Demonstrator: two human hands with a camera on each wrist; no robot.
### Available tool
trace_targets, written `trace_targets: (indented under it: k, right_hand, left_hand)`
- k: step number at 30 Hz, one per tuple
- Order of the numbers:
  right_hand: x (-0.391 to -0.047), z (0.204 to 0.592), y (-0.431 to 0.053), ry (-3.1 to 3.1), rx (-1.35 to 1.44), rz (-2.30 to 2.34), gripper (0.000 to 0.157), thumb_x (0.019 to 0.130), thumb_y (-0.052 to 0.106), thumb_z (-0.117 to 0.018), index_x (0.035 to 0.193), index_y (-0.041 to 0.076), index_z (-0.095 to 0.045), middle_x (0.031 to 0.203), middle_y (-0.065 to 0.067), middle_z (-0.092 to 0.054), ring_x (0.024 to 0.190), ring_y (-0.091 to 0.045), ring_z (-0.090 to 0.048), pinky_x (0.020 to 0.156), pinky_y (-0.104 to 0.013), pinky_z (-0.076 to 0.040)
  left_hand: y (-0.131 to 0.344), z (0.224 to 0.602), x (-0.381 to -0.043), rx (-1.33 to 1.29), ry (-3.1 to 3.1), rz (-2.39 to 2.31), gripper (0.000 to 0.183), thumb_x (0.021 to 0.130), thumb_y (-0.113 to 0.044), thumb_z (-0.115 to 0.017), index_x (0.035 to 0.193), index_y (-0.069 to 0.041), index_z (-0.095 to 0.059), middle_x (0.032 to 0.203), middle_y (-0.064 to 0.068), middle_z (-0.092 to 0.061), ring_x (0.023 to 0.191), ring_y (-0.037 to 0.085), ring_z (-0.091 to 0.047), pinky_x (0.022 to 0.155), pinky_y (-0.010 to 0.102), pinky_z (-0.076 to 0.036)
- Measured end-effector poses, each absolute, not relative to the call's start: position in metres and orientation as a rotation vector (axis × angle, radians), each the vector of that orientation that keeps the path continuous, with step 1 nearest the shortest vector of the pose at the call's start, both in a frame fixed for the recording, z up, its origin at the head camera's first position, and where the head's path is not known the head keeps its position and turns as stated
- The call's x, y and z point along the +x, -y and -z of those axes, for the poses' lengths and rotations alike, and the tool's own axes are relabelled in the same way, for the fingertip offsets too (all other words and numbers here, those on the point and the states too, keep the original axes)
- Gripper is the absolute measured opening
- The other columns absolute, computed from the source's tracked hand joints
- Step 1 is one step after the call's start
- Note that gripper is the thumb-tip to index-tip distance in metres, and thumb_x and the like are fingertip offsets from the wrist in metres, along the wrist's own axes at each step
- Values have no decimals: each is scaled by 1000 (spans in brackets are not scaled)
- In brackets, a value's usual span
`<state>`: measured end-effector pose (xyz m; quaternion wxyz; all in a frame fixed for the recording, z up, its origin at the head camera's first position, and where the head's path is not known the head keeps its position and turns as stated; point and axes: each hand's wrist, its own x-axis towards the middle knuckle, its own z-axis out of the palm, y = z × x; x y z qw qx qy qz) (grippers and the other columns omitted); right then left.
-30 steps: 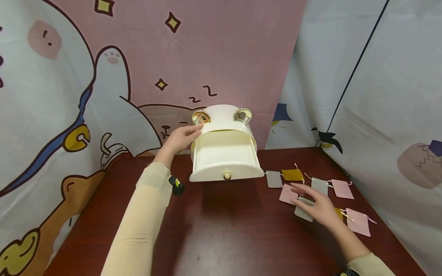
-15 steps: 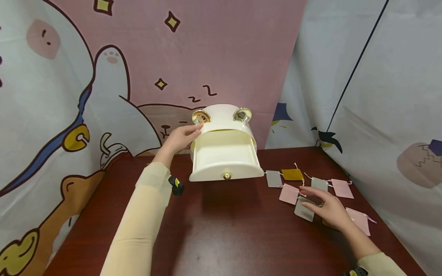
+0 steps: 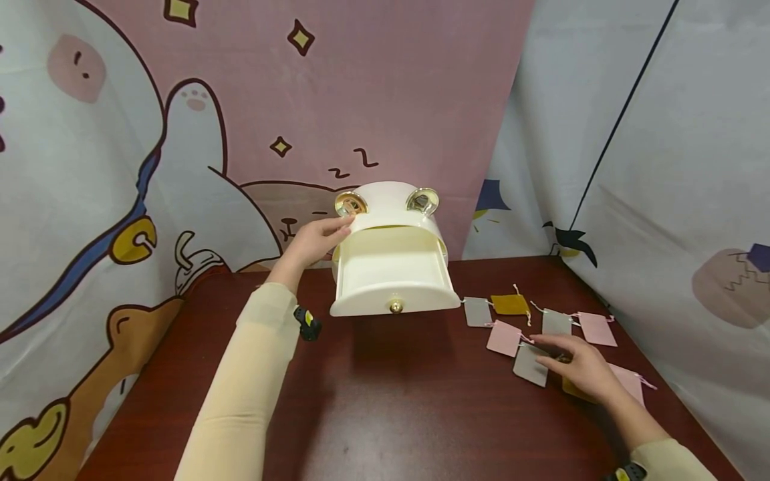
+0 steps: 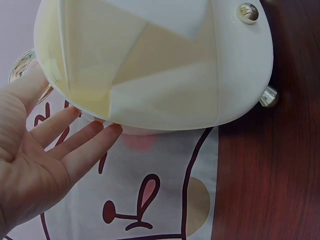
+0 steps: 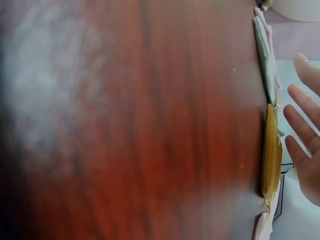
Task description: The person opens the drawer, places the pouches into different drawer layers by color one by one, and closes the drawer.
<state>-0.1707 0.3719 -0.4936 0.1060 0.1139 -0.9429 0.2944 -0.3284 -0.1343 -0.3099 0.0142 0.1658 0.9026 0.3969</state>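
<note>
Change noted: over the past second the right hand (image 3: pixel 580 366) has shifted away from the box (image 3: pixel 388 200), farther to its right and a little nearer the person. The gray pouch (image 3: pixel 531 365), partly covered earlier, now shows more fully. The gold pouch (image 3: pixel 576 389) now emerges on the side of the hand facing the box. The left hand (image 3: pixel 313 242), box and drawer (image 3: pixel 391 264) show no clear change.

Assessment: the work appears to be at the reaching stage. No pouch is seen lifted; the shift puts the right hand over the gold pouch.

Position: the drawer stands out from the front of the box, toward the person. All visible pouches lie to the right of the box and nearer the person, the gold one among the nearest to the person.

Grip: right thumb and fingers are apart, holding nothing seen. The left hand rests against the left side of the box, fingers fairly straight.

Views compared: the right wrist camera shows a gap between the fingers (image 5: pixel 295 120) and the gold pouch, which the head view cannot settle. The left wrist camera shows fingertips at the box's rim and a metal foot (image 4: pixel 269 96) under the box; the head view shows no foot.
</note>
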Motion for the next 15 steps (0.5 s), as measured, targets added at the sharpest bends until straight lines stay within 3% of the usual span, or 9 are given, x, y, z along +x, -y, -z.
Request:
trace_targets:
  k: [4,7,15]
  right_hand:
    - [-171,494,-374,2787,346,-867,41,83,25,-83,121,13,-72,118,-11,-68,110,-36,-57,89,-48,-47]
    - [-172,495,-375,2787,358,-884,41,82,22,-83,121,13,-73,117,-13,-68,109,-38,-56,89,-59,-43]
    - [-176,499,-377,2849,324,-930,39,84,24,-81,120,10,-73,122,-21,-63,115,-43,-51,93,-67,-39]
  left_hand:
    - [134,310,-328,523,-2810,-1235,46,103,-41,-53,147,-30,-50,148,5,-49,131,28,-49,105,49,-43]
    - [135,310,-328,527,-2813,-1228,46,103,-42,-53,147,-30,-50,148,5,-49,131,28,-49,104,49,-43]
    - [135,310,-328,522,-2807,-1236,46,103,-42,-53,147,-31,-50,148,5,-49,130,28,-49,104,49,-44]
